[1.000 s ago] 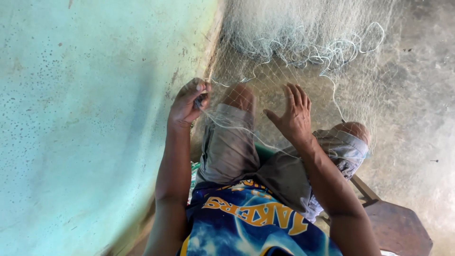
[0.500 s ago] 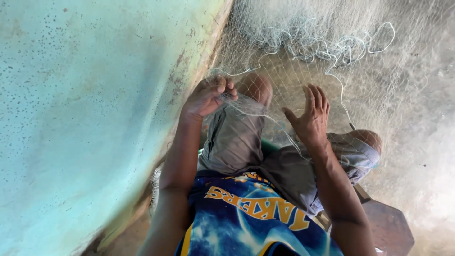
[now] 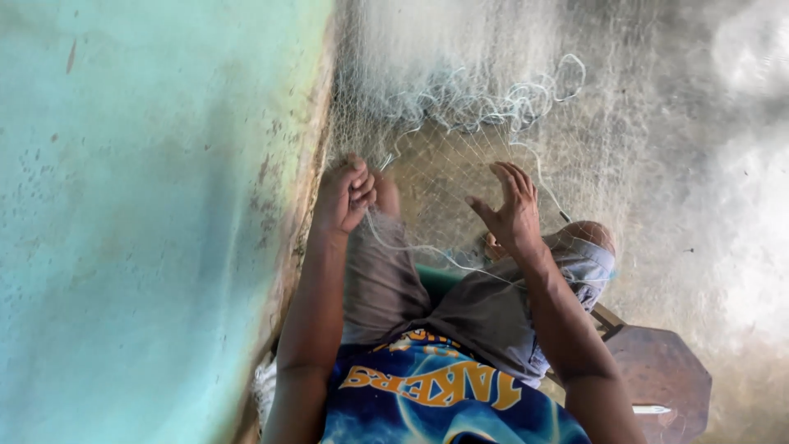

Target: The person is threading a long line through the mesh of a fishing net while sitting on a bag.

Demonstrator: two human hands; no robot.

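Note:
A fine, pale fishing net [image 3: 460,107] hangs and drapes over my knees and the ground ahead. My left hand [image 3: 345,196] is closed around a bunch of the net's mesh and its white cord [image 3: 411,245] near the turquoise wall. My right hand [image 3: 508,210] is raised with fingers spread, the mesh lying across its fingers and palm. A white cord runs from the left hand across my lap toward the right knee [image 3: 588,247].
A turquoise painted wall [image 3: 148,222] fills the left side, close to my left arm. A brown wooden seat [image 3: 657,370] with a small white tool on it stands at the lower right. Grey concrete ground [image 3: 707,164] lies beyond the net.
The view has shifted right. My left hand has closed tighter on the net and drawn nearer the wall; my right hand has stayed spread in the mesh.

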